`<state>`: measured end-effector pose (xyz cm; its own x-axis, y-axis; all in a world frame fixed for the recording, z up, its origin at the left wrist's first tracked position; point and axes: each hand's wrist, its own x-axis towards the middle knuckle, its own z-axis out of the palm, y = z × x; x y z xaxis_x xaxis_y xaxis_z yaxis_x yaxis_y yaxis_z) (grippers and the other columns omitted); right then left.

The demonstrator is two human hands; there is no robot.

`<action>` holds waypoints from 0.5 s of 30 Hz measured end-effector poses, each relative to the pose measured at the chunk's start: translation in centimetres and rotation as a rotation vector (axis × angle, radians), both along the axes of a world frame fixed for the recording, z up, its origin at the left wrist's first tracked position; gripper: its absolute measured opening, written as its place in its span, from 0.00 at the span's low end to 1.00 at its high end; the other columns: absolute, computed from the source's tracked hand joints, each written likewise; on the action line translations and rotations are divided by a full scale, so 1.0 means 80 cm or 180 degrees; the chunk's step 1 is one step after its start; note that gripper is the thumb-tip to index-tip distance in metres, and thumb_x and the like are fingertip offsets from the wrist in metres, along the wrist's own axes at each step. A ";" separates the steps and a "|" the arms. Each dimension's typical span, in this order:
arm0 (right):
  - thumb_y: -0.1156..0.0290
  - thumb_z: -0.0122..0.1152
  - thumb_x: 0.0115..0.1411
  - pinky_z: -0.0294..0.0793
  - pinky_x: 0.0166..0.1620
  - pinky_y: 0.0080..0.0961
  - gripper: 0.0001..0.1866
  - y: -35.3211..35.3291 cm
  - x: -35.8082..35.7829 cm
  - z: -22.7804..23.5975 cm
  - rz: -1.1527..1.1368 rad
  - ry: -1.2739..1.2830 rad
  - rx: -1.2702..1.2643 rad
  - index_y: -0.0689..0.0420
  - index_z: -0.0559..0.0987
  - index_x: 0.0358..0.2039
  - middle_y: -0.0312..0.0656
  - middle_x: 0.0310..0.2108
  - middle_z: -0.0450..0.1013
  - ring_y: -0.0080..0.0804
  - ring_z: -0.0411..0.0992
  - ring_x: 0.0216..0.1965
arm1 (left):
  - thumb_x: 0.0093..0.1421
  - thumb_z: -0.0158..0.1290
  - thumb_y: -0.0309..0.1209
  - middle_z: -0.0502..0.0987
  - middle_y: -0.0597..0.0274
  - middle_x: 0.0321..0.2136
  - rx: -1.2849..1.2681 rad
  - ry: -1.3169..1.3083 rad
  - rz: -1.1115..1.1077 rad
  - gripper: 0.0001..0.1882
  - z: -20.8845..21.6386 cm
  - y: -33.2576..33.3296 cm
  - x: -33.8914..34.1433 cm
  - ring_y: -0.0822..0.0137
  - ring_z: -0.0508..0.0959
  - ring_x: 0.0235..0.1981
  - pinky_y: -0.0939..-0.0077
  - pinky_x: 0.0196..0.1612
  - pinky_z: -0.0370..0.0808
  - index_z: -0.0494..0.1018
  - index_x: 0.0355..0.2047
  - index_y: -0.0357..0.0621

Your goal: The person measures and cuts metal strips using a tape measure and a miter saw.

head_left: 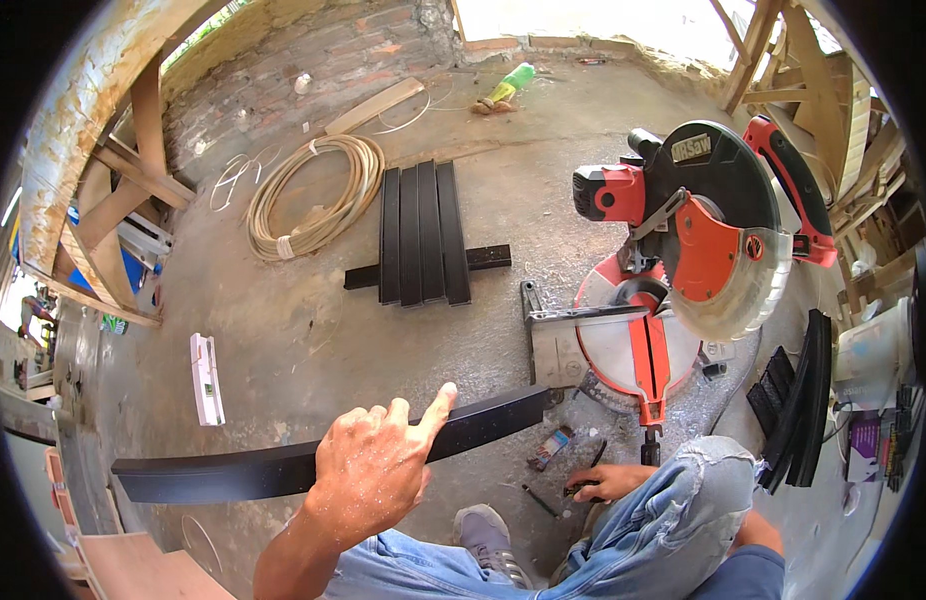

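A long black profile bar (pixel 223 474) lies across in front of me, its right end beside the saw's base. My left hand (pixel 375 462) is closed over its middle, the index finger stretched along the top. Low by my right knee, my right hand (pixel 611 482) reaches to the floor with curled fingers around a small dark thing, mostly hidden. Next to it lie a thin dark pen-like stick (pixel 540 501) and a small printed packet (pixel 551 448). A red and black miter saw (pixel 638 330) stands on the floor ahead to the right, its head raised.
Several black bars (pixel 423 235) rest across another black bar (pixel 491 257) farther off. Beside them lies a coil of beige tubing (pixel 268 190). A white and pink strip (pixel 207 380) is at the left. More black profiles (pixel 798 400) and a white bucket (pixel 871 360) stand at the right.
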<state>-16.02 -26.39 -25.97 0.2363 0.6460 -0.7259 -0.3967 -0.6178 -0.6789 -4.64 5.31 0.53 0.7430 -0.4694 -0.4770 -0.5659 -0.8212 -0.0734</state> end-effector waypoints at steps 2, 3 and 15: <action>0.50 0.54 0.68 0.71 0.59 0.37 0.31 0.002 -0.018 -0.012 -0.0126 -0.0027 -0.0045 0.53 0.67 0.65 0.51 0.62 0.68 0.44 0.67 0.61 | 0.55 0.63 0.38 0.77 0.54 0.35 -0.0036 0.0019 0.0005 0.43 -0.001 -0.001 0.001 0.58 0.81 0.36 0.63 0.43 0.77 0.59 0.70 0.59; 0.50 0.54 0.68 0.67 0.61 0.37 0.31 0.005 -0.025 -0.016 -0.0207 -0.0191 0.0010 0.55 0.67 0.65 0.51 0.62 0.68 0.46 0.65 0.63 | 0.55 0.64 0.38 0.77 0.54 0.35 0.0018 0.0039 0.0009 0.43 -0.001 -0.001 0.001 0.58 0.81 0.37 0.63 0.44 0.77 0.59 0.70 0.59; 0.53 0.62 0.62 0.74 0.51 0.42 0.32 0.028 -0.070 -0.006 -0.0512 -0.2546 -0.0733 0.48 0.67 0.64 0.51 0.50 0.67 0.52 0.71 0.50 | 0.48 0.66 0.35 0.76 0.50 0.37 -0.0432 0.0111 0.0099 0.39 -0.069 0.042 0.042 0.50 0.79 0.41 0.57 0.47 0.75 0.67 0.63 0.54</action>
